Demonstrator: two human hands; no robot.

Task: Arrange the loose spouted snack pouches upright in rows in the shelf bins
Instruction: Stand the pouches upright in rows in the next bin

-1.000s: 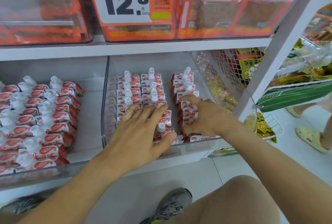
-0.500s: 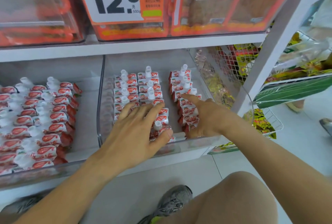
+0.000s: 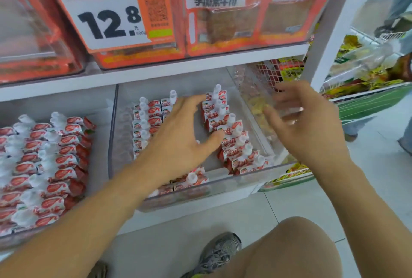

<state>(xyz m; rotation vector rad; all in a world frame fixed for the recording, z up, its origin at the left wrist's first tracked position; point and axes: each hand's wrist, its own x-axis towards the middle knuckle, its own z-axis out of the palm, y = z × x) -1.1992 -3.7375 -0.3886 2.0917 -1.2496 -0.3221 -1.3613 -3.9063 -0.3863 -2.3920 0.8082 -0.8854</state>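
White shelving (image 3: 156, 75) in a shop holds clear bins on two levels, with a tiled floor (image 3: 367, 188) below. On the lower shelf, the middle bin (image 3: 200, 193) contains red-and-white spouted pouches (image 3: 236, 144) standing upright in rows: one row runs along its right side from back to front, and more rows stand at its left and middle. The left hand (image 3: 178, 137) reaches into this bin with fingers spread wide and fairly straight, lying over the middle rows; its thumb tip touches a pouch in the right row, and it grips nothing that can be seen. The right hand (image 3: 305, 126) hovers above the bin's right wall, motion-blurred, fingers loosely curled and apart, holding nothing. A second bin (image 3: 104, 166) to the left is packed with the same pouches, leaning in rows. Above, a price tag (image 3: 107, 15) reading 12.8 hangs on an upper bin beside orange snack packs (image 3: 223, 17). Yellow packets (image 3: 289, 75) lie in a wire basket to the right. A bare knee (image 3: 289, 248) and a grey shoe (image 3: 218, 253) show at the bottom.
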